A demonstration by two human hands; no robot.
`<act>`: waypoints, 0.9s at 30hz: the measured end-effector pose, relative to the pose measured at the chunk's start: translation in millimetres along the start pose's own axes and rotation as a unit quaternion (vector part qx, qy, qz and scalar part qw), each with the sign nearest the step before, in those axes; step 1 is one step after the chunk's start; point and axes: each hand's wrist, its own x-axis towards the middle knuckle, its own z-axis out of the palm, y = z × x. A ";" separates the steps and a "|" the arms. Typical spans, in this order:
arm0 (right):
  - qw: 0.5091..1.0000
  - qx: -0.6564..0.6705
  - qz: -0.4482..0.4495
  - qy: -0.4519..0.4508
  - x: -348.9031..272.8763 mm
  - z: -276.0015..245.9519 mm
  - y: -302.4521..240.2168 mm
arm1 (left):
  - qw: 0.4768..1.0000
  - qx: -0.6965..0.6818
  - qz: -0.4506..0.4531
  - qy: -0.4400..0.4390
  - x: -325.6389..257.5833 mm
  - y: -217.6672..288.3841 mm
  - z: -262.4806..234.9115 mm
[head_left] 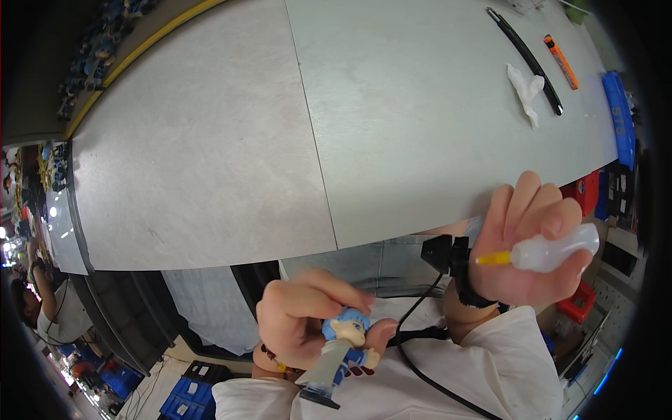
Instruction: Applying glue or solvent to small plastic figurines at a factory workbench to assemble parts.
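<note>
My left hand (301,318) is closed around a small painted figurine (337,358) with blue hair, a pale robe with blue parts and a dark base. It is tilted, head up and to the right, in front of my white shirt, short of the table's near edge. To the right, my raised right hand (521,210) holds a translucent squeeze bottle (549,250) with a yellow tapered nozzle pointing left. The nozzle is well apart from the figurine. A black strap with a small black block and a cable (406,343) sits on my right wrist.
On the grey table (210,140), a long black rod-like tool (528,59), an orange tool (561,61) and a crumpled white tissue (525,94) lie far right. A blue bin (619,119) stands beyond the right edge. Several figurines line a yellow-edged strip (140,52) far left, and a co-worker (59,308) sits left.
</note>
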 end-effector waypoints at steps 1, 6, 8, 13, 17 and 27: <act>1.000 0.004 0.007 -0.009 -2.3 1.4 -1.1 | 0.999 0.007 -0.020 -0.037 0.8 0.1 -2.6; 0.999 0.043 0.023 -0.004 -9.0 4.6 -3.4 | 0.997 -0.016 0.000 -0.076 -4.6 -6.0 0.0; 0.999 0.024 0.000 -0.042 -9.6 3.3 -3.3 | 0.992 -0.061 -0.094 0.063 -6.3 -4.7 6.5; 0.998 0.005 -0.023 -0.055 -12.6 7.9 -1.9 | 0.997 -0.016 -0.075 0.030 2.9 -4.5 2.0; 0.999 0.025 -0.001 -0.048 -13.4 12.6 -1.8 | 0.992 -0.082 -0.075 -0.060 0.0 -1.9 3.5; 0.998 0.039 -0.015 -0.049 -11.6 12.3 -2.8 | 0.945 -0.288 -0.112 -0.108 -4.0 -12.0 3.5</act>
